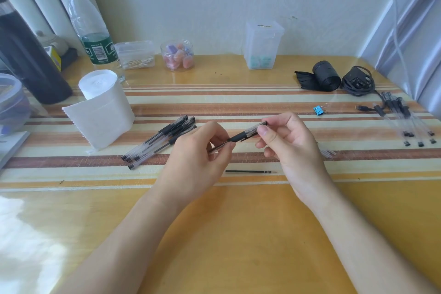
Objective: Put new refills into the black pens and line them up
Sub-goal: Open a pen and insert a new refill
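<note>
Both hands hold one black pen (243,135) above the middle of the table. My left hand (202,150) pinches its lower end, my right hand (284,136) grips the clear barrel near the upper end. A loose black refill (250,171) lies flat on the table just below the hands. To the left, a pile of several black pens (160,142) lies at a slant. At the far right, several clear pens (405,122) lie side by side. Something clear (328,153) pokes out behind my right hand; I cannot tell what it is.
A white paper roll (105,107) stands left of the pen pile. A bottle (93,38), clear boxes (136,55), a jar (177,56) and a tall container (262,45) line the back wall. A blue binder clip (318,110), a black roll (325,76) and a coiled cable (358,81) sit at right.
</note>
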